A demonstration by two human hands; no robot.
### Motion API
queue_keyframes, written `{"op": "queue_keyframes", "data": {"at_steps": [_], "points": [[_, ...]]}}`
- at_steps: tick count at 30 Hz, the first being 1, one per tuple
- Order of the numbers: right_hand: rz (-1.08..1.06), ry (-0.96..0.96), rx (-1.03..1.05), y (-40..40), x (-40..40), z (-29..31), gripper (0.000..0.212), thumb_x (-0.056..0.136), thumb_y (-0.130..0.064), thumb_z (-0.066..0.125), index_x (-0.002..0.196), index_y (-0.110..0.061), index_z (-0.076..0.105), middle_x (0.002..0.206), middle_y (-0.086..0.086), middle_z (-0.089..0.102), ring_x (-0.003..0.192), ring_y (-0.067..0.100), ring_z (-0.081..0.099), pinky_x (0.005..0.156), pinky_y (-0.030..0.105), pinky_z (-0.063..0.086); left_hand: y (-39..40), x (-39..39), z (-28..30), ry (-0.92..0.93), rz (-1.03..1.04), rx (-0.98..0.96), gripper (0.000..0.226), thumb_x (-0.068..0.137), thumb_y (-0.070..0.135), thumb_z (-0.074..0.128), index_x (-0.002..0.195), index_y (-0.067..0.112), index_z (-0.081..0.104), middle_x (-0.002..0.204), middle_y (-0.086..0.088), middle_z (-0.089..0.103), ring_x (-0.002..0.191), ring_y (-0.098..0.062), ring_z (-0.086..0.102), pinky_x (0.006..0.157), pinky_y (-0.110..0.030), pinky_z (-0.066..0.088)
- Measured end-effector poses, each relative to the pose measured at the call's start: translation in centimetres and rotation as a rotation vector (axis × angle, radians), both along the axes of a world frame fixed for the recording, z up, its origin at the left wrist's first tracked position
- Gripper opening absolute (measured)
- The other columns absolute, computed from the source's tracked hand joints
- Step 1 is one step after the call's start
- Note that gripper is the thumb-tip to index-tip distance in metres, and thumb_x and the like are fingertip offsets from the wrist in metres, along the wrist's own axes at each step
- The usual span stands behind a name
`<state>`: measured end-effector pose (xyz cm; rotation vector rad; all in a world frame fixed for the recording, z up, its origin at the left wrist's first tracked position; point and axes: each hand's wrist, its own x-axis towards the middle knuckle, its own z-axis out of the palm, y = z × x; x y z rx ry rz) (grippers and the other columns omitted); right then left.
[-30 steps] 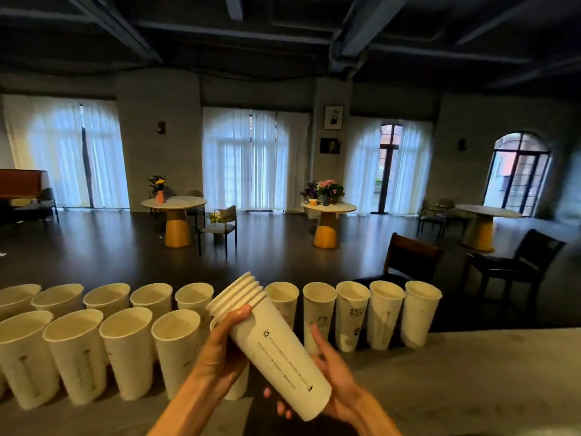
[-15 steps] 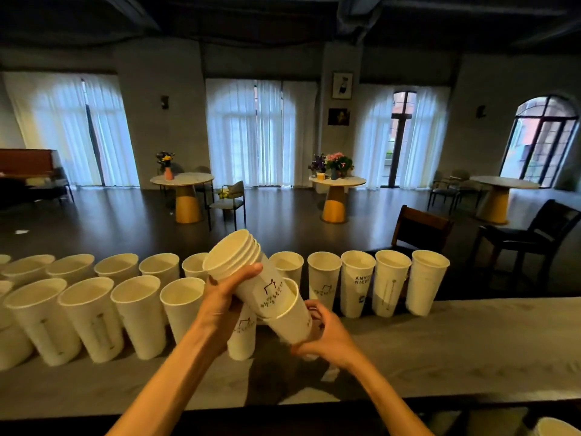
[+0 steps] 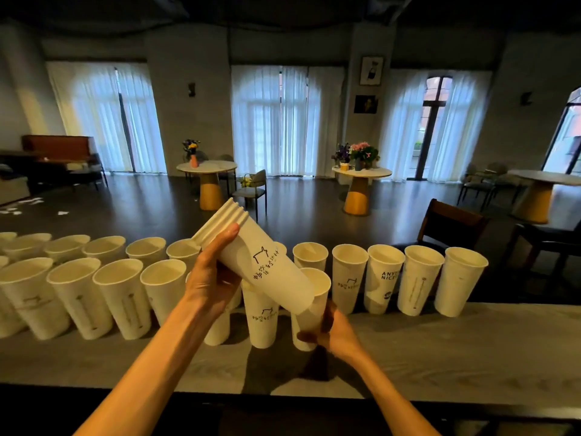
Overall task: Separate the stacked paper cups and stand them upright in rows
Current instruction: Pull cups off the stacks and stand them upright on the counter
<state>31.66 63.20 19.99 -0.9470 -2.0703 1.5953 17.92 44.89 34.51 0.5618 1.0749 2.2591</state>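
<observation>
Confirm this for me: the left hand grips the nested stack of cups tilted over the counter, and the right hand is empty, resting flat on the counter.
Not quite. The head view shows the right hand is not empty or flat: it holds a single cup near its base, beside the front row. The left hand does grip the tilted stack of cups over the counter.

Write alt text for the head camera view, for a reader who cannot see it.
A person's left hand holds a tilted stack of paper cups while the right hand grips a single cup just below the stack's base. Two rows of white cups stand upright on the grey counter, with a dim café room behind.
</observation>
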Motion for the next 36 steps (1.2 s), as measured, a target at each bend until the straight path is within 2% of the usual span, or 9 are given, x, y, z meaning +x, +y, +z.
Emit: {"op": "queue_keyframes", "data": {"at_steps": [4,8,12,14,17,21,27,30,36], "points": [[-0.029,-0.038,-0.02,1.0,3.4,0.7,0.053,0.069,-0.017,0.087,0.114,-0.022,0.058,0.112,0.0,0.065,0.103,0.016,0.062,0.072,0.03,0.057,1.9,1.0,-0.5,0.023,-0.141,-0.017,0.1,0.038,0.042,0.097,0.127,0.017,0.059,0.124,-0.018,0.068,0.114,-0.032,0.066,0.084,-0.045,0.059],[-0.024,0.081,-0.226,1.6,7.4,3.6,0.02,0.092,-0.019,0.063,0.109,-0.009,0.066,0.104,0.018,0.07,0.089,0.026,0.071,0.07,0.035,0.06,4.8,4.5,-1.0,0.104,-0.321,-0.003,0.06,0.059,0.029,0.085,0.113,0.015,0.063,0.101,-0.013,0.077,0.093,-0.025,0.074,0.074,-0.04,0.063],[0.223,0.399,-0.652,1.8,9.9,5.7,0.072,0.094,-0.064,0.029,0.127,-0.01,0.064,0.118,0.025,0.064,0.102,0.036,0.065,0.087,0.048,0.053,8.0,7.7,-2.4,0.171,-0.379,-0.073,0.098,0.043,0.043,0.096,0.128,0.012,0.059,0.124,-0.024,0.066,0.115,-0.04,0.064,0.093,-0.054,0.056],[0.359,0.387,-0.601,2.1,10.8,5.6,0.077,0.087,-0.068,0.043,0.132,-0.007,0.058,0.113,0.024,0.064,0.092,0.032,0.065,0.081,0.04,0.055,8.9,8.6,-2.9,0.191,-0.385,-0.079,0.089,0.054,0.039,0.091,0.132,0.014,0.057,0.126,-0.024,0.065,0.121,-0.044,0.059,0.099,-0.062,0.05],[0.362,0.295,-0.512,2.7,11.4,5.4,0.084,0.074,-0.055,0.076,0.135,-0.005,0.046,0.111,0.02,0.065,0.09,0.029,0.065,0.08,0.038,0.056,9.6,9.0,-3.1,0.181,-0.344,-0.097,0.077,0.052,0.038,0.086,0.122,0.021,0.059,0.114,-0.016,0.071,0.109,-0.036,0.066,0.09,-0.054,0.056],[0.214,0.123,-0.221,3.2,10.9,5.9,0.101,0.051,-0.051,0.09,0.136,-0.016,0.047,0.125,0.009,0.062,0.114,0.027,0.061,0.098,0.046,0.051,9.6,9.4,-3.0,0.269,-0.201,-0.12,0.081,0.044,0.047,0.086,0.118,0.027,0.06,0.099,0.001,0.075,0.097,-0.022,0.071,0.075,-0.037,0.059],[-0.023,0.062,0.086,3.9,9.4,3.7,0.084,0.052,-0.022,0.094,0.113,-0.048,0.043,0.122,-0.016,0.055,0.121,0.009,0.049,0.096,0.027,0.045,9.0,7.3,-1.7,0.237,-0.077,-0.082,0.108,0.032,0.052,0.094,0.129,0.023,0.057,0.111,-0.004,0.073,0.104,-0.021,0.069,0.081,-0.039,0.058],[-0.114,0.08,0.065,4.1,8.2,1.7,0.089,0.056,-0.007,0.091,0.119,-0.044,0.041,0.128,-0.013,0.051,0.13,0.017,0.045,0.107,0.037,0.043,8.4,6.1,-0.3,0.186,-0.022,-0.035,0.112,0.028,0.055,0.096,0.128,0.021,0.06,0.115,-0.01,0.07,0.109,-0.027,0.066,0.088,-0.048,0.058],[-0.186,0.101,-0.037,4.0,6.1,-0.6,0.11,0.046,-0.009,0.094,0.141,-0.023,0.041,0.139,0.001,0.051,0.134,0.028,0.044,0.111,0.051,0.038,6.9,4.4,1.3,0.153,-0.026,0.031,0.106,0.029,0.05,0.096,0.126,0.025,0.061,0.105,-0.005,0.071,0.102,-0.022,0.067,0.071,-0.033,0.06]]}}
